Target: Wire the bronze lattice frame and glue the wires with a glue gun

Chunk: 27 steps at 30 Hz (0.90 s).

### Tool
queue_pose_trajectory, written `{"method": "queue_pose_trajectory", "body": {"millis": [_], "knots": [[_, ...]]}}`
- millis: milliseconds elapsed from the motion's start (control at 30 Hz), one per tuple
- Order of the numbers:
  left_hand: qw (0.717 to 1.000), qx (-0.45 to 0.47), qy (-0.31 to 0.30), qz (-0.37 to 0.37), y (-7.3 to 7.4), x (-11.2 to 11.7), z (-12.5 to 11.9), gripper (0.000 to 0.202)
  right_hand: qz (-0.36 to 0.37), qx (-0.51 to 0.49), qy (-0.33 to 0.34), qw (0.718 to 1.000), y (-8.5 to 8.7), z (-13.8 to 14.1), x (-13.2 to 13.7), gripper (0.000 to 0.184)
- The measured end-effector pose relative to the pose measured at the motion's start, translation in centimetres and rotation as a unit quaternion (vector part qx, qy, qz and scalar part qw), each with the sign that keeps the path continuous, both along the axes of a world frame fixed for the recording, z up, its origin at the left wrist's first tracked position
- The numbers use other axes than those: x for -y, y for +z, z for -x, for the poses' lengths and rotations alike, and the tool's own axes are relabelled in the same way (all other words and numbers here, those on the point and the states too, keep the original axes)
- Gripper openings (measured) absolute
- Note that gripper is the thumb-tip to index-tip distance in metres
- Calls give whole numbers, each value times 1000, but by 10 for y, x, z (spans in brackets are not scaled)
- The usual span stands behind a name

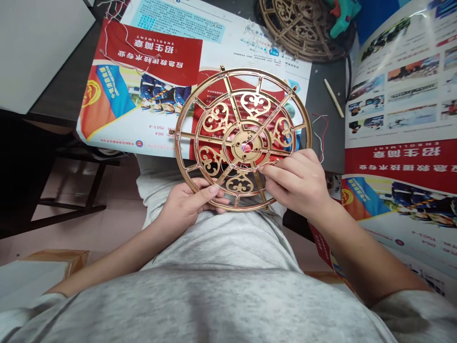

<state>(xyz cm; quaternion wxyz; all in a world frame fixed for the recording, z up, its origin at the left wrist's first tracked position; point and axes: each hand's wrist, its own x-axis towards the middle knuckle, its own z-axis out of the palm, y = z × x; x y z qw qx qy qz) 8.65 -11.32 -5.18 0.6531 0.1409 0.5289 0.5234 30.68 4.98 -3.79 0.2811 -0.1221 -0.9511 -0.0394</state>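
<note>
- Gold round frame is held tilted above the lap, its far edge over the desk.
- Left hand clamps the lower rim, thumb on top and fingers under.
- Right hand has its fingertips pinched together at a spoke beside the hub. Whether it pinches a thin wire too, I cannot tell.
- Pale thin lines run along several spokes, so they look fitted. I judge it partway, with the spoke at the right hand in work.
- Red and white wires are just beyond the right hand.
- Stick, second frame and teal glue gun lie farther off.
- Posters lie past the left hand.
</note>
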Motion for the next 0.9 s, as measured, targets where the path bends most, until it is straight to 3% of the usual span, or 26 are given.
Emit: {"method": "queue_pose_trajectory", "body": {"millis": [267,500,900], "knots": [[1000,5,3,-9,-1,0,1,45,0,-7,-21,1000,2,5,5,18],[1000,9,-4,5,-2,-1,2,47,29,-66,-17,997,-4,3,6,27],[1000,6,1,12,1,-2,1,48,12,-44,-20,999,-7,0,6,27]]}}
